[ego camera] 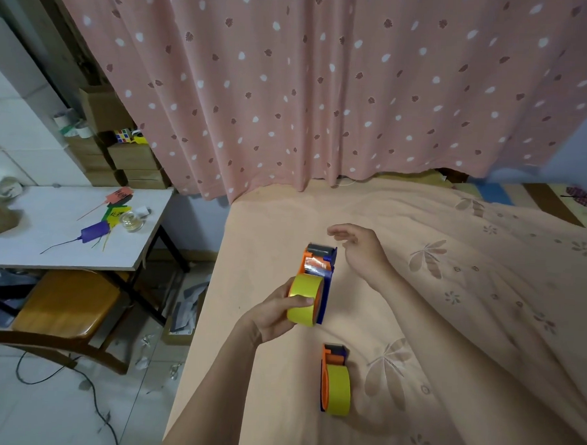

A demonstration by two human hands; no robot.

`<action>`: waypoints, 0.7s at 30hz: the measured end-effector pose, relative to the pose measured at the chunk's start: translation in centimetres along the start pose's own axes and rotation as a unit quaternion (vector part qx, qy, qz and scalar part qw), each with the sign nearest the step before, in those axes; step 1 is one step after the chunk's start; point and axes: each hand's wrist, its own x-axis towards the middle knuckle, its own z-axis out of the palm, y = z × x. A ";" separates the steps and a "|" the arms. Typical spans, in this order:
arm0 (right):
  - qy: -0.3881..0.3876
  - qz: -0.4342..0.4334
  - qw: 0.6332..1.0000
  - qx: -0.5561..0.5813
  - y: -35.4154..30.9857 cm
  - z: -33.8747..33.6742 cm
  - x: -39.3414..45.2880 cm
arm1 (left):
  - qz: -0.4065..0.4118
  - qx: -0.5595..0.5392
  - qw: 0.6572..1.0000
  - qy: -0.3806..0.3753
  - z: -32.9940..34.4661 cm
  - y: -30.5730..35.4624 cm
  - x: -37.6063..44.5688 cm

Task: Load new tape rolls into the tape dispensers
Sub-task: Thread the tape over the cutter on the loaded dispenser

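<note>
Right now our left hand [274, 314] grips a yellow tape roll [305, 298], thumb curled across its outer face and fingers behind it. That roll sits on an orange and blue tape dispenser [320, 264], which we hold up over the bed [484, 298]; its dark roller end points away from us, past the fingertips. Our right hand [358, 247] hangs just right of the dispenser's far end, fingers loosely spread and relaxed, holding nothing and not touching the dispenser.

Nearer to us than the left hand, below both wrists, a second tape dispenser [335, 353] lies on the peach bed cover, carrying its own yellow roll [338, 391]. It is well apart from either hand.

Beyond the hands a pink dotted curtain [325, 89] hangs down to the bed's far edge. Off to the left of our left hand stands a white counter [65, 246] bearing a purple tool [95, 231], coloured tags [118, 201] and a small glass jar [130, 221]. A wooden chair [66, 303] is tucked under it, and cardboard boxes [133, 161] are stacked behind.
</note>
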 end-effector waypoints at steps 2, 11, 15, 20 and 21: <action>-0.041 0.052 0.996 0.059 0.2 0.1 0.2 | 0.002 0.001 1.000 -0.007 0.0 0.0 0.1; -0.089 0.170 0.960 0.203 2.6 1.7 -0.8 | 0.010 -0.020 1.000 0.008 -0.1 0.2 0.5; -0.110 0.221 0.936 0.251 3.2 2.5 -1.7 | 0.009 -0.025 1.000 0.009 -0.2 -0.2 0.2; -0.172 0.259 0.894 0.322 4.9 4.9 -3.2 | -0.002 -0.035 0.998 0.050 -1.2 -1.8 -0.4; -0.177 0.266 0.888 0.331 5.2 5.6 -3.7 | -0.010 -0.035 0.998 0.056 -1.5 -2.2 -0.6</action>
